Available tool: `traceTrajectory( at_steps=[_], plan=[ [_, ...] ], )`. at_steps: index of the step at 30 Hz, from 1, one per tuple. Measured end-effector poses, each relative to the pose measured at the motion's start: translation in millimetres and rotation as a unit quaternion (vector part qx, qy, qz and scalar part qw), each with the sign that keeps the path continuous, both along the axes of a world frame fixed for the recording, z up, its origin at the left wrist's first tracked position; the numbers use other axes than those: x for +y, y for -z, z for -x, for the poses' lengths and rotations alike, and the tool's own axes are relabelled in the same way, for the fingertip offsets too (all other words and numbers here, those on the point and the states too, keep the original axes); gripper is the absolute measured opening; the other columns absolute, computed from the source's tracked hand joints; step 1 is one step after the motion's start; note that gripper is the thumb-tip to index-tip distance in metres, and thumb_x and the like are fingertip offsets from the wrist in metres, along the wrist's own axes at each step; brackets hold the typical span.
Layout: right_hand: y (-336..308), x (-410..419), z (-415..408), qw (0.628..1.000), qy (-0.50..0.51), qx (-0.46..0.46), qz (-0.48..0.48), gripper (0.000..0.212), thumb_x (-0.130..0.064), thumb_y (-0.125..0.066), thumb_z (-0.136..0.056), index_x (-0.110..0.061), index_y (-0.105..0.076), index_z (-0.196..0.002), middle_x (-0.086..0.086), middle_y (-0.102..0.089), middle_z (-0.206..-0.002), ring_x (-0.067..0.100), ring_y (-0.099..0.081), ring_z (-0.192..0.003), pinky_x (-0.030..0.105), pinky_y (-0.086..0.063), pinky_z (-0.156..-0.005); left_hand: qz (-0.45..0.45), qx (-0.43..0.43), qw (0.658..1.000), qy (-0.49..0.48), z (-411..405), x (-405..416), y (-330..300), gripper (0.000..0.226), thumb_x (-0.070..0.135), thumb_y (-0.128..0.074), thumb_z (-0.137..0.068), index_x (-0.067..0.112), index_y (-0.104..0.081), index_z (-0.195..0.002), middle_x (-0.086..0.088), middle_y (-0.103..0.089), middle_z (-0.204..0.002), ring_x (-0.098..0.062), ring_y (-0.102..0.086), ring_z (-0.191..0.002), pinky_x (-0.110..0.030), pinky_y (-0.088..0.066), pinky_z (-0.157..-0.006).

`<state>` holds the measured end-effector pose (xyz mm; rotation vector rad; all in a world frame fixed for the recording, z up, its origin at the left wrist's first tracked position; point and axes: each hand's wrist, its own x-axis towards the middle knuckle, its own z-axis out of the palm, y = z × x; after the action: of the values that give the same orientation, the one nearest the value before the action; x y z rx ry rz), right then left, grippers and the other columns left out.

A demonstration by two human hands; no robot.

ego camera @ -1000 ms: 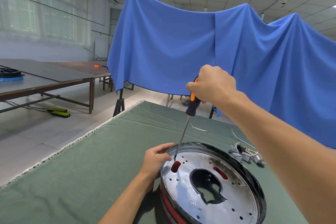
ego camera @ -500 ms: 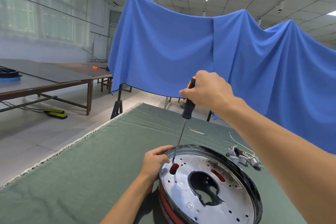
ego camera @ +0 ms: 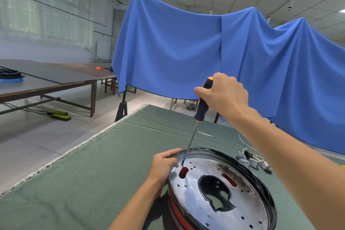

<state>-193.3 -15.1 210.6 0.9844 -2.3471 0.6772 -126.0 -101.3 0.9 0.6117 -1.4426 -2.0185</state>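
The upturned appliance base (ego camera: 252, 201), shiny plate up, lies at the near right of the green-clothed surface (ego camera: 93, 183). The left hand (ego camera: 164, 166) curls over its far-left rim, thumb just beside the screwdriver (ego camera: 192, 136) tip, which meets the plate near that rim. The right hand (ego camera: 224, 95) is wrapped tight round the handle, and the shaft is tilted. With that tilt, I judge the tip could jump out and skid across the slick plate into the left thumb. A slack left grip would let the base spin. Farther off, the small screws (ego camera: 157, 144) could be brushed away and lost.
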Motion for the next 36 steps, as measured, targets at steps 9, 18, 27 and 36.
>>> traceTrajectory(
  at_steps=[9, 18, 27, 36],
  plan=[
    [-30.8, 9.1, 0.6, 0.995, -0.035, 0.019, 0.092, 0.023, -0.036, -0.059, -0.074, -0.022, -0.043, -0.066, 0.002, -0.061, -0.074, 0.03, -0.058, -0.071, 0.032, -0.041, -0.059, 0.003, -0.003, 1.0, 0.006, 0.1, -0.9, 0.4, 0.049, -0.018, -0.046, -0.069, 0.013, -0.075, -0.094, -0.004, -0.076, -0.086, -0.014, -0.069, -0.072, -0.022, -0.05, -0.057],
    [40.0, 44.6, 25.3, 0.944, -0.106, -0.23, 0.21, 0.031, -0.014, -0.078, -0.064, -0.013, -0.052, -0.08, 0.007, -0.069, -0.082, 0.026, -0.071, -0.068, 0.047, -0.059, -0.07, 0.023, 0.024, 0.999, -0.036, 1.3, -5.3, 5.5, 0.029, -0.006, -0.053, -0.079, 0.011, -0.076, -0.083, -0.005, -0.076, -0.084, -0.016, -0.068, -0.075, -0.029, -0.055, -0.07],
    [150.7, 49.3, 36.6, 0.922, -0.099, -0.309, 0.21, 0.031, -0.014, -0.076, -0.073, -0.016, -0.048, -0.087, 0.005, -0.063, -0.086, 0.024, -0.064, -0.069, 0.031, -0.055, -0.052, 0.024, 0.034, 0.998, -0.041, 4.3, -6.6, 11.3, 0.039, -0.007, -0.052, -0.079, 0.018, -0.078, -0.065, -0.006, -0.075, -0.077, -0.016, -0.067, -0.068, -0.029, -0.055, -0.065],
    [182.0, 39.8, 42.8, 0.936, -0.082, -0.343, -0.029, 0.027, -0.024, -0.063, -0.081, -0.024, -0.051, -0.104, -0.007, -0.064, -0.089, 0.012, -0.062, -0.067, 0.016, -0.041, -0.039, 0.176, -0.115, 0.962, -0.172, 11.3, -31.4, 19.4, 0.023, 0.009, -0.058, -0.084, 0.006, -0.07, -0.065, -0.003, -0.067, -0.062, -0.012, -0.06, -0.056, -0.019, -0.05, -0.052]
  ],
)
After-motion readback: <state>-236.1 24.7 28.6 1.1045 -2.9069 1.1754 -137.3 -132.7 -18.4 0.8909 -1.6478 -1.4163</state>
